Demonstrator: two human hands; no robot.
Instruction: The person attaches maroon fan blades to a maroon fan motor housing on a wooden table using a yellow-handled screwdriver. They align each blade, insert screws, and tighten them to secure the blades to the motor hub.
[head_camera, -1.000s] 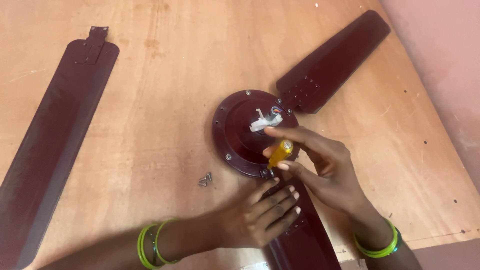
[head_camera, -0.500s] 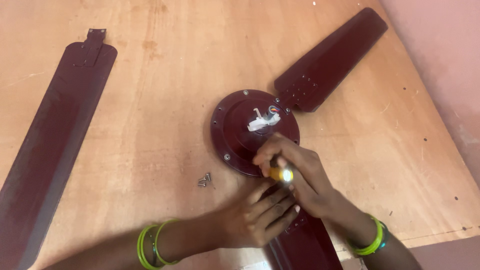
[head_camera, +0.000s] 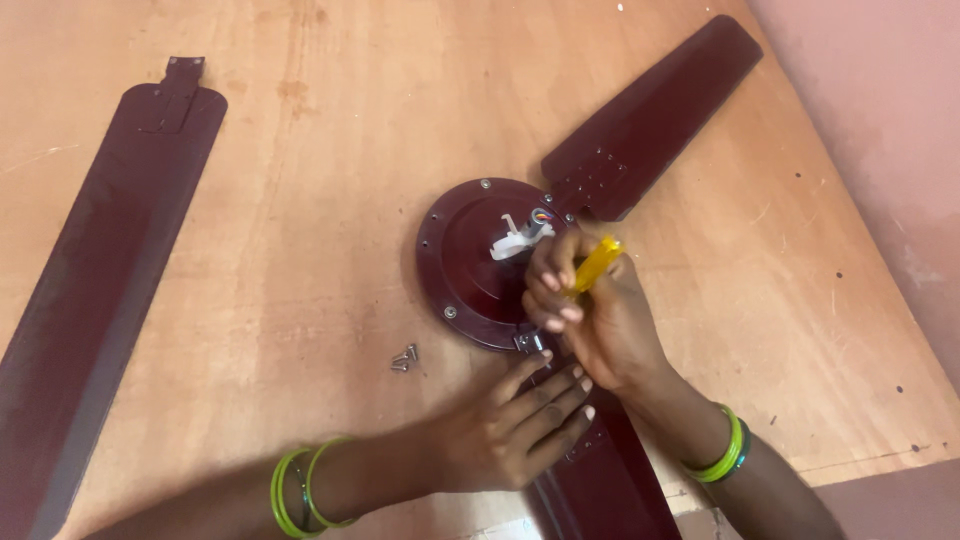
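A dark maroon ceiling fan motor hub (head_camera: 472, 262) lies on a wooden board, with one blade (head_camera: 655, 115) attached at the upper right and another blade (head_camera: 610, 480) running down under my hands. My right hand (head_camera: 590, 315) grips a yellow-handled screwdriver (head_camera: 596, 264) held upright at the hub's lower edge, where the lower blade meets it. My left hand (head_camera: 510, 425) lies flat with its fingers pressing on that lower blade close to the hub. White wires (head_camera: 515, 240) stick out of the hub's centre.
A detached maroon blade (head_camera: 100, 280) lies along the left side of the wooden board (head_camera: 300, 150). Two or three loose screws (head_camera: 403, 357) sit on the board just left of the hub. A pink surface (head_camera: 880, 120) borders the board on the right.
My right hand has turned and shifted with the screwdriver, whose yellow handle now points up and to the right. My left hand stays pressed on the lower blade.
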